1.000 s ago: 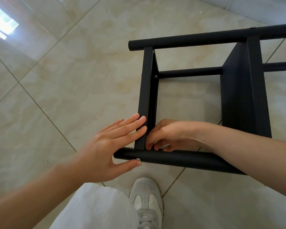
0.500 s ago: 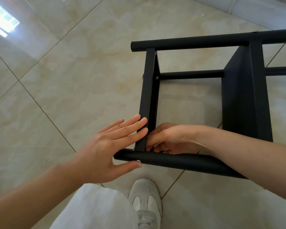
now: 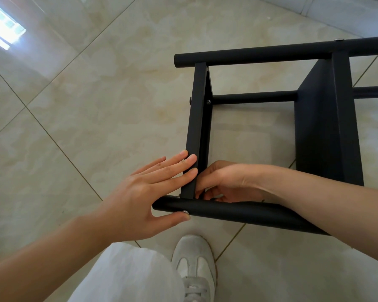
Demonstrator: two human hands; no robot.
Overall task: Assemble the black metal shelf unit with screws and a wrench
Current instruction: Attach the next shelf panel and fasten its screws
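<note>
Tiled floor (image 3: 96,105) under shelf frame (image 3: 325,131); left hand (image 3: 140,197) flat, steadying crossbar (image 3: 194,127), right hand (image 3: 225,182) curled inside corner, prob. at screw, grip unclear.

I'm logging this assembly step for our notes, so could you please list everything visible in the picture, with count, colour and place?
Shelf unit: one, black metal, lying on its side on the floor, centre to right.
Near tube: one, black, lowest rail of the unit, closest to the person.
Screw head: one, silver, on the flat upright bar at the rear joint.
Floor tiles: beige, glossy, with a bright window reflection at top left.
Shoe: one, white, bottom centre.
Trouser leg: one, white, bottom centre-left.
Left hand: flat, straight fingers pressed on the upright bar, thumb under the near tube.
Right hand: fingers curled at the corner joint; what they hold is hidden.
</note>
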